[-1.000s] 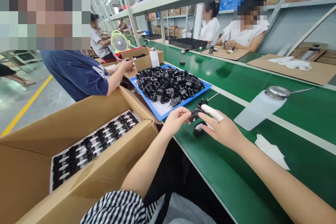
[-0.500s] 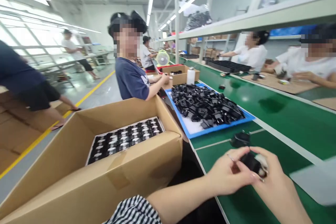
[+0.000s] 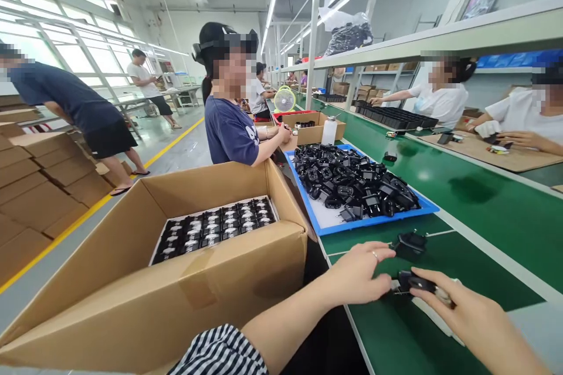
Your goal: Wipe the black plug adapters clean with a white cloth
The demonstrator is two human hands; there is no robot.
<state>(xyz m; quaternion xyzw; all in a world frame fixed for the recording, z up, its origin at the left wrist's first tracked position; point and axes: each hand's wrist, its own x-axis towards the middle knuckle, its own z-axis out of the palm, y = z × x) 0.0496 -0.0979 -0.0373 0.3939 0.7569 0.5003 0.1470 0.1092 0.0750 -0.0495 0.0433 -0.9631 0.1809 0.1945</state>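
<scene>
My right hand point(image 3: 472, 313) pinches a black plug adapter point(image 3: 423, 283) between thumb and forefinger, low over the green work surface. A pale, narrow item point(image 3: 435, 317) shows beneath this hand; its kind is unclear. My left hand point(image 3: 363, 272) wears a ring and has thumb and forefinger spread apart. Its forefinger reaches toward a second black plug adapter point(image 3: 411, 243) lying on the green surface, and its thumb is close to the metal pins of the held one. I cannot tell whether either touches.
A blue-rimmed tray point(image 3: 323, 229) heaped with black adapters lies ahead. To the left stands an open carton point(image 3: 246, 269) holding a packed tray of black pieces point(image 3: 215, 222). A co-worker point(image 3: 231, 129) stands beyond it; others sit across the green belt point(image 3: 453, 173).
My hands have come apart: the left let go of the adapter and moved slightly left, while the right keeps hold, lower and further right. The view has shifted a little.
</scene>
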